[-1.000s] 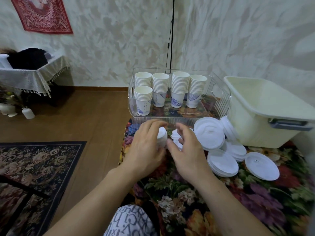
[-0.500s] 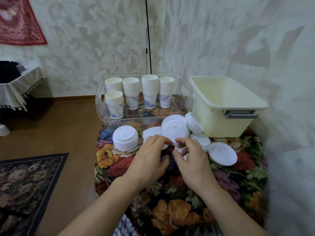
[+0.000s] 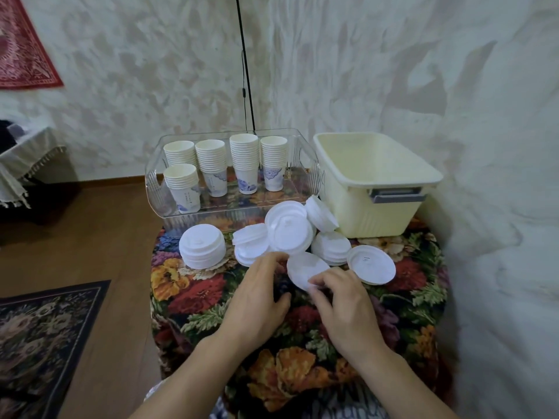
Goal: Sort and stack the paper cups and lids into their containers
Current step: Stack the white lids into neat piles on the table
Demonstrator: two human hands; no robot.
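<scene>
White lids lie in a loose heap (image 3: 289,228) on the flowered tablecloth (image 3: 196,294), with a neat lid stack (image 3: 202,245) at the left and a single lid (image 3: 371,264) at the right. My left hand (image 3: 260,294) and my right hand (image 3: 344,303) both pinch one tilted lid (image 3: 305,269) between them, left fingers on its left edge, right fingers on its near edge. Several stacks of paper cups (image 3: 225,167) stand in the clear tray (image 3: 308,164) behind. The cream tub (image 3: 378,207) at the right is empty.
A black cable (image 3: 245,71) hangs down the wall behind the tray. The wall closes in on the right. Wooden floor (image 3: 90,231) and a dark rug (image 3: 39,337) lie to the left, and a cloth-covered side table (image 3: 21,158) stands at the far left.
The view has swung right. My left hand set a lid stack down at the left, and both hands now hold a single lid lifted from the heap.
</scene>
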